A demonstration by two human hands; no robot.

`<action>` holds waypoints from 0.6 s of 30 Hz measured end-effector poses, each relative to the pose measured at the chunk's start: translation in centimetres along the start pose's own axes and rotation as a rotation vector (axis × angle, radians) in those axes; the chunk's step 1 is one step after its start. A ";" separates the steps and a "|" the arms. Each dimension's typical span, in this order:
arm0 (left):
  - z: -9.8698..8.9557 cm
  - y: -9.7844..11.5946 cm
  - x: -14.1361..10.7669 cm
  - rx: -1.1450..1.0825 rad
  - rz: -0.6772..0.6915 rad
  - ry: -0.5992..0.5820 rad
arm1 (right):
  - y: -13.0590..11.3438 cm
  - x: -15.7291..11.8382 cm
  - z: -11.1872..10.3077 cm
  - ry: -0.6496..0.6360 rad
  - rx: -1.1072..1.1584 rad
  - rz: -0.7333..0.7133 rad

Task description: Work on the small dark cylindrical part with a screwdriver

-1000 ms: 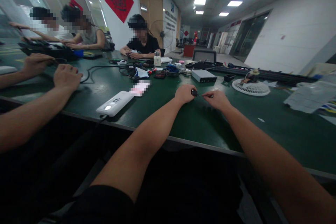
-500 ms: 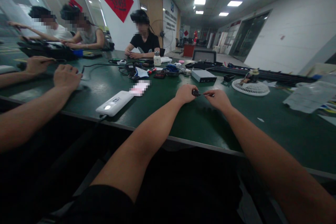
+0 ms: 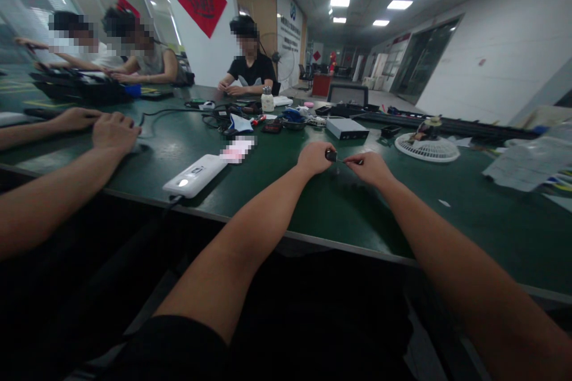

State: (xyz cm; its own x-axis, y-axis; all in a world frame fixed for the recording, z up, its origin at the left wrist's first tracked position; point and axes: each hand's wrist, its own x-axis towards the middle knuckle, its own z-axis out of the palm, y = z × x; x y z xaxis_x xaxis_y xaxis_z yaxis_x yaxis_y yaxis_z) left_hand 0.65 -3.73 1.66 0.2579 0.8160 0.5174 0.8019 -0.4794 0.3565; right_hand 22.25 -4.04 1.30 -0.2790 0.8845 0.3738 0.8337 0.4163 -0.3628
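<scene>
Small black plastic part (image 3: 331, 156) with a thin metal stem, held over the dark green worktop (image 3: 357, 214) near its front edge: left hand (image 3: 315, 158) grips the black body, right hand (image 3: 370, 169) pinches the stem; neither hand is open.

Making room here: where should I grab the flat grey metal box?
Take the flat grey metal box with your right hand, coming from the near side: thumb on its near long edge, fingers over the top to the far edge. It is low, rectangular and lies flat on the green bench, long side facing you.
</scene>
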 end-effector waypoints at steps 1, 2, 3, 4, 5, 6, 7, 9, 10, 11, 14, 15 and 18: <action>0.0 0.0 0.0 -0.007 -0.004 0.000 | 0.0 0.0 -0.1 0.016 0.003 -0.009; -0.1 0.0 0.0 -0.013 -0.005 -0.001 | -0.1 0.0 -0.1 0.030 0.007 -0.014; -0.1 0.1 0.0 -0.017 -0.006 0.000 | -0.1 0.0 -0.1 0.040 0.011 -0.017; -0.1 0.1 0.0 -0.020 -0.007 0.001 | -0.1 0.0 -0.2 0.047 0.015 -0.021; -0.1 0.2 0.0 -0.021 -0.010 0.003 | -0.2 0.0 -0.2 0.052 0.018 -0.025; -0.2 0.2 0.0 -0.020 -0.013 0.005 | -0.2 0.0 -0.2 0.055 0.022 -0.030; -0.2 0.3 0.0 -0.020 -0.018 0.008 | -0.2 0.0 -0.2 0.057 0.026 -0.032; -0.2 0.3 -0.1 -0.022 -0.026 0.017 | -0.3 -0.1 -0.2 0.057 0.036 -0.034; -0.2 0.4 -0.1 -0.025 -0.030 0.021 | -0.3 -0.1 -0.2 0.058 0.042 -0.031; -0.2 0.4 0.0 -0.031 -0.034 0.026 | -0.4 -0.1 -0.3 0.061 0.048 -0.029; -0.1 0.2 0.0 -0.047 -0.056 0.042 | -0.4 -0.1 -0.4 0.080 0.059 -0.021; -0.1 0.1 0.1 -0.047 -0.070 0.049 | -0.5 -0.1 -0.4 0.090 0.062 -0.015; 0.0 -0.2 0.1 -0.033 -0.142 0.080 | -0.5 -0.2 -0.5 0.104 0.099 -0.016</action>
State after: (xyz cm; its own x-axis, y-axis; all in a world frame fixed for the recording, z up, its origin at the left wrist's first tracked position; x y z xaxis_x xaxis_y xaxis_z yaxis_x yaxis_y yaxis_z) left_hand 0.52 -3.52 1.68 0.0982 0.8484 0.5201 0.8086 -0.3727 0.4552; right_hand 22.12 -4.55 1.87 -0.2365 0.8533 0.4647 0.7771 0.4532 -0.4368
